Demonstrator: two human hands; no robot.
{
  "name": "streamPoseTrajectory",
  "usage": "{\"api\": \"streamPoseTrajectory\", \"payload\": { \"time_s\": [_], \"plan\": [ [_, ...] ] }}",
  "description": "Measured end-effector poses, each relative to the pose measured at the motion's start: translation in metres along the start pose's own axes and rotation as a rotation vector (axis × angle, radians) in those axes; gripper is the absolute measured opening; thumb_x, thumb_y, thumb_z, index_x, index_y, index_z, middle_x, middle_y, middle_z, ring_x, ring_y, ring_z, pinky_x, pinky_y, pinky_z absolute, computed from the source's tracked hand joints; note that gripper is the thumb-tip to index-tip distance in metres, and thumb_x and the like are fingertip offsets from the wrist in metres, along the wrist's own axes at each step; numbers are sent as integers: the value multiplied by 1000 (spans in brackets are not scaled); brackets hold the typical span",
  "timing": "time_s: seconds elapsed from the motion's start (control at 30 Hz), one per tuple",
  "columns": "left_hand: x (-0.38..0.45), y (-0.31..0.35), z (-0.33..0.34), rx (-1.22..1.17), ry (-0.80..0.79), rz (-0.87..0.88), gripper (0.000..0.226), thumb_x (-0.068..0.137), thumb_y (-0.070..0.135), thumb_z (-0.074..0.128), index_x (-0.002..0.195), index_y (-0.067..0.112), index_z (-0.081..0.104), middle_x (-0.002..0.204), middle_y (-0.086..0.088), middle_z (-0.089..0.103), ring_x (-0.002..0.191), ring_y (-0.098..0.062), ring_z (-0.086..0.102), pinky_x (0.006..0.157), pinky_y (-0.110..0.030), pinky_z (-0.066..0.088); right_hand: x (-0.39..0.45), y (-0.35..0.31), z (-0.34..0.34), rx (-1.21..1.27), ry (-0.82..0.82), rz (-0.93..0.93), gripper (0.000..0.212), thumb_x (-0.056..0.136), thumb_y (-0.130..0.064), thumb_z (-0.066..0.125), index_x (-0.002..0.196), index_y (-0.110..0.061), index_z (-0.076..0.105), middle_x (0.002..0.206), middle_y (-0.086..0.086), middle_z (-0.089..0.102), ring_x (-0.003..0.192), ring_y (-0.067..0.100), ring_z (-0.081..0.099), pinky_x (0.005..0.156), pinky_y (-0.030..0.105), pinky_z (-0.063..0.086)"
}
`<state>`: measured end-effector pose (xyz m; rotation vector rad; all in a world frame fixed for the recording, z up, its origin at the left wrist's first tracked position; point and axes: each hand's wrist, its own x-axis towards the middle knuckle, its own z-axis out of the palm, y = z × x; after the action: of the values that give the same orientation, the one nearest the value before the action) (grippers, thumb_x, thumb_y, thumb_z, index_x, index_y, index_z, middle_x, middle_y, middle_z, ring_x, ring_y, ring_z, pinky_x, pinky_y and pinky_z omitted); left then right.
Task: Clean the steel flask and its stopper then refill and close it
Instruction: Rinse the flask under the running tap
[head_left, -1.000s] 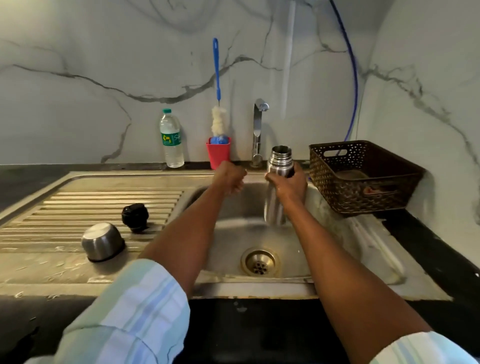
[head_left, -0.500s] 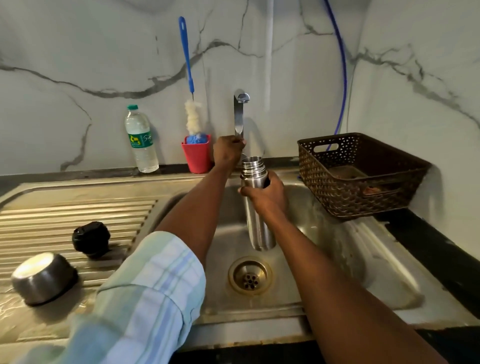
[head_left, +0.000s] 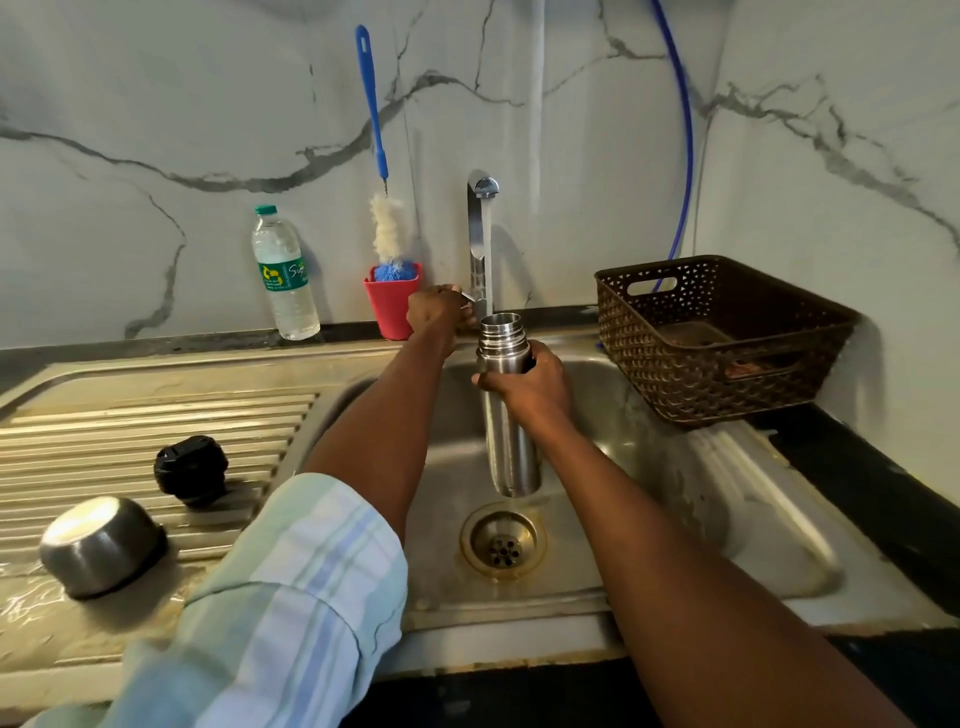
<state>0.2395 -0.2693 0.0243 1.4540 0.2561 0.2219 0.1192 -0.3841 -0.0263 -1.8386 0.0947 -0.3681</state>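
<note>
Left hand curled forward; right hand gripping.

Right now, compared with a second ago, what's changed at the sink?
The left hand reached from the basin's rim to the tap lever and grips it. The right hand brought the steel flask under the tap spout. Black stopper, steel cup and bottle brush stayed put.

Flask over the sink basin

Flask is hanging above the drain; stopper and cup are lying on the drainboard left.
</note>
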Motion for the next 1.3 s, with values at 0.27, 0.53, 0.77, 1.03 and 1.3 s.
{"api": "streamPoseTrajectory", "payload": {
  "time_s": [0.27, 0.53, 0.77, 1.03, 1.3],
  "plan": [
    [-64, -27, -34, 200, -336, -169, 30, 101, 36, 50, 105, 11, 67, 92, -9, 69, 78, -22, 65, 68, -35, 54, 4, -1, 2, -52, -19, 5, 57, 68, -47, 83, 115, -21, 61, 109, -2, 68, 97, 19, 62, 84, 32, 50],
    [-112, -48, -61, 136, -539, -109, 31, 89, 18, 60, 120, 22, 60, 112, -11, 67, 101, -27, 64, 82, -38, 53, -4, -10, 4, -60, -64, -50, 44, 93, -45, 58, 129, -20, 59, 119, 7, 68, 106, 25, 64, 92, 39, 52],
    [-111, -55, -51, 139, -446, 23, 46, 83, 6, 71, 124, 23, 58, 107, -8, 71, 92, -22, 70, 66, -28, 54, -3, -11, 7, -26, -116, 8, 50, 103, -33, 46, 149, -17, 38, 145, 8, 50, 128, 25, 51, 108, 41, 42],
    [-99, -61, -49, 237, -369, 91, 37, 82, 2, 69, 110, 24, 59, 103, -6, 71, 94, -22, 69, 77, -31, 56, 3, -2, 12, 1, -112, 104, 22, 92, -31, 59, 109, -18, 62, 101, 3, 69, 90, 20, 66, 84, 41, 56],
    [-95, -67, -44, 324, -332, 110, 60, 82, 6, 75, 128, 17, 38, 114, -7, 61, 101, -21, 64, 86, -37, 57, 4, -3, 11, -7, -88, 120, 26, 92, -24, 52, 114, -12, 61, 103, 7, 67, 89, 21, 62, 70, 30, 45]
  ]
}}
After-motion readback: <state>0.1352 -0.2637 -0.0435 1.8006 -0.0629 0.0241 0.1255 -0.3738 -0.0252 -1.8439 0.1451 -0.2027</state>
